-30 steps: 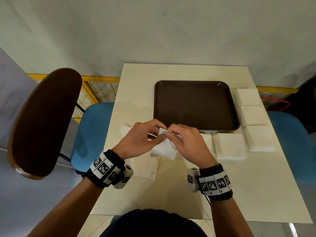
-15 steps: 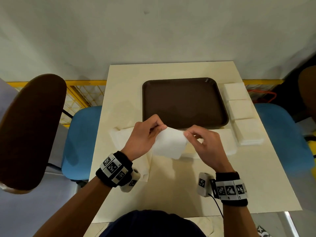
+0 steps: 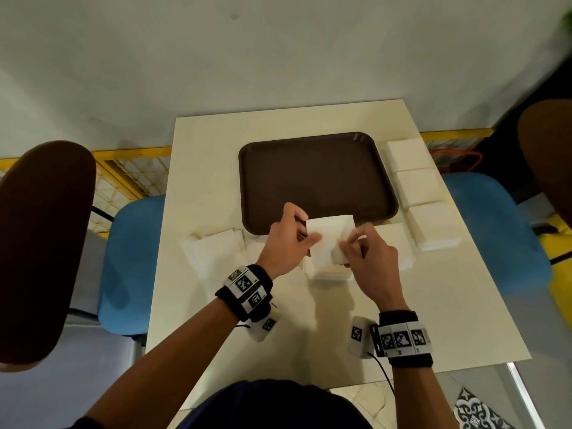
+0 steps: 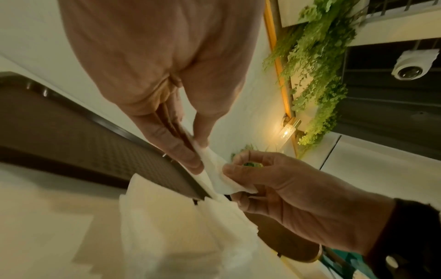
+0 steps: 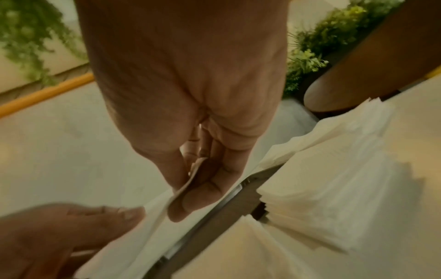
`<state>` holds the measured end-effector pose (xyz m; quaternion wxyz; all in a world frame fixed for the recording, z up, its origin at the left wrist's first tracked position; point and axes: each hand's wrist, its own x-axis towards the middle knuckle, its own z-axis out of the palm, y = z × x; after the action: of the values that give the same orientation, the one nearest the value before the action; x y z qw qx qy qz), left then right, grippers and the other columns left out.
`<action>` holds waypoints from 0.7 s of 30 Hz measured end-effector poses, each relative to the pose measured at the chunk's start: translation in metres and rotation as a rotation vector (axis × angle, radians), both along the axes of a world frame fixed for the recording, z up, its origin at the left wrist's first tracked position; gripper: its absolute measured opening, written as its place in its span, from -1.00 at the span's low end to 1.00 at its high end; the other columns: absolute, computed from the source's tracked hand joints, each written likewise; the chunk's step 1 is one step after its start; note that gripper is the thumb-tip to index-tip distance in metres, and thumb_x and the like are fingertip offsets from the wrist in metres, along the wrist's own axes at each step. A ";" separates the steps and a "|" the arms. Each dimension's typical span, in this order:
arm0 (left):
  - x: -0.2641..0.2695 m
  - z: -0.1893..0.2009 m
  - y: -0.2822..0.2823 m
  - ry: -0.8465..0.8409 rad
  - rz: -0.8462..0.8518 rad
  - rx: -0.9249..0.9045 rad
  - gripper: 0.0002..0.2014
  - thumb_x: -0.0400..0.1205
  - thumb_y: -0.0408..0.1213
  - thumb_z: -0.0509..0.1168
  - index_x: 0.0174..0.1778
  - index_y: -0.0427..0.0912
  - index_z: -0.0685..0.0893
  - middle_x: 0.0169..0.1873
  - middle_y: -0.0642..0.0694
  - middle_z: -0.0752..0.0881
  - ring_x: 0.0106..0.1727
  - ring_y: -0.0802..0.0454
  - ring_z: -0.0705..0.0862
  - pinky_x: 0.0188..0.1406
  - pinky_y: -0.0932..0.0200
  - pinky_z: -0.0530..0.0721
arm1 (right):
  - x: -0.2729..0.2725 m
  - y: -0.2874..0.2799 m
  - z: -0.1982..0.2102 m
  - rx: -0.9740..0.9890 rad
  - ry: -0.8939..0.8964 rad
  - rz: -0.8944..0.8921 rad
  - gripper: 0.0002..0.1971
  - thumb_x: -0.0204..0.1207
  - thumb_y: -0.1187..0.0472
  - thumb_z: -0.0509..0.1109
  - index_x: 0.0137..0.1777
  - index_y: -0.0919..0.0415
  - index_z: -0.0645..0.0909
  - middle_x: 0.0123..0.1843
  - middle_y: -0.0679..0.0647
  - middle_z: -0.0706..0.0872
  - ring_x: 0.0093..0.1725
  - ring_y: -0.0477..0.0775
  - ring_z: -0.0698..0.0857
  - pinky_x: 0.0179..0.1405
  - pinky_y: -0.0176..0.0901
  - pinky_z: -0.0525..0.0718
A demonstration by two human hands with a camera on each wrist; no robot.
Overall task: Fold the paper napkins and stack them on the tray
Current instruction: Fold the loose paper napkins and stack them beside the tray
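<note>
A white paper napkin (image 3: pixel 330 236) is held up above the table, just in front of the brown tray's (image 3: pixel 312 178) near rim. My left hand (image 3: pixel 291 239) pinches its left edge between thumb and fingers. My right hand (image 3: pixel 360 249) pinches its lower right corner. In the left wrist view the napkin (image 4: pixel 218 174) runs between the left fingers (image 4: pixel 181 151) and the right hand (image 4: pixel 274 181). In the right wrist view the right thumb and forefinger (image 5: pixel 190 200) clamp the sheet's edge (image 5: pixel 157 207). The tray holds nothing.
Three stacks of white napkins (image 3: pixel 418 187) line the table's right side, and another stack (image 3: pixel 399 246) lies by the tray's near right corner. Loose unfolded napkins (image 3: pixel 213 252) lie at the left. Blue chairs (image 3: pixel 130 252) flank the cream table (image 3: pixel 216 335).
The hands drew apart, spreading the napkin out, then moved closer together with it held up as a flat sheet near the tray's rim. The head view shifted, so the table sits further right.
</note>
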<state>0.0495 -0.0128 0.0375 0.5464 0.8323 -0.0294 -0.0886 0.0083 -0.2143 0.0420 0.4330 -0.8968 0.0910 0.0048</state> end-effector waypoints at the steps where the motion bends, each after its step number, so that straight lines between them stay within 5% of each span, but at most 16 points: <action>1: 0.001 -0.007 -0.002 0.004 0.008 0.026 -0.61 0.71 -0.26 0.54 0.20 -0.07 0.40 -0.18 -0.17 0.77 -0.31 0.02 0.83 -0.25 0.16 0.86 | 0.001 0.001 -0.004 -0.018 0.035 -0.010 -0.87 0.78 0.06 0.46 0.05 -0.01 0.55 -0.16 -0.06 0.81 -0.20 -0.09 0.79 -0.30 -0.30 0.64; 6: 0.005 -0.036 -0.012 -0.034 0.018 0.158 -0.76 0.74 -0.37 0.47 0.07 -0.05 0.51 -0.24 -0.16 0.72 -0.26 -0.07 0.75 -0.20 0.08 0.82 | 0.000 0.010 -0.029 -0.161 0.111 0.015 -0.92 0.79 0.12 0.42 0.09 -0.01 0.56 -0.20 -0.04 0.77 -0.22 -0.02 0.74 -0.13 -0.11 0.65; 10: 0.006 -0.051 -0.016 -0.078 -0.012 0.292 -0.91 0.77 -0.32 0.44 0.14 -0.13 0.67 -0.07 -0.07 0.74 -0.10 0.00 0.73 -0.02 0.12 0.79 | -0.001 0.015 -0.045 -0.327 0.111 0.055 -0.90 0.83 0.08 0.39 0.12 0.05 0.55 -0.04 0.01 0.76 -0.11 0.03 0.72 0.00 -0.08 0.75; 15: 0.003 -0.065 -0.021 -0.062 -0.076 0.424 -0.77 0.79 -0.27 0.41 0.36 -0.12 0.69 0.18 -0.08 0.59 0.01 0.02 0.65 0.16 0.14 0.70 | -0.003 0.017 -0.058 -0.464 0.079 0.050 -0.79 0.83 0.06 0.37 0.29 0.17 0.64 0.23 0.14 0.69 0.16 0.16 0.69 0.21 0.03 0.79; 21: 0.001 -0.066 -0.018 -0.055 -0.072 0.404 -0.76 0.81 -0.23 0.38 0.40 -0.08 0.68 0.22 -0.03 0.50 0.05 0.02 0.69 0.22 0.11 0.76 | 0.001 0.024 -0.057 -0.646 0.067 0.038 -0.85 0.76 0.13 0.44 0.14 0.21 0.72 0.30 0.23 0.64 0.19 0.21 0.63 0.20 0.06 0.77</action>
<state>0.0503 -0.0309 -0.0287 0.3640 0.9254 -0.0557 -0.0896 0.0089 -0.1900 -0.0146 0.1227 -0.9887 0.0851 0.0131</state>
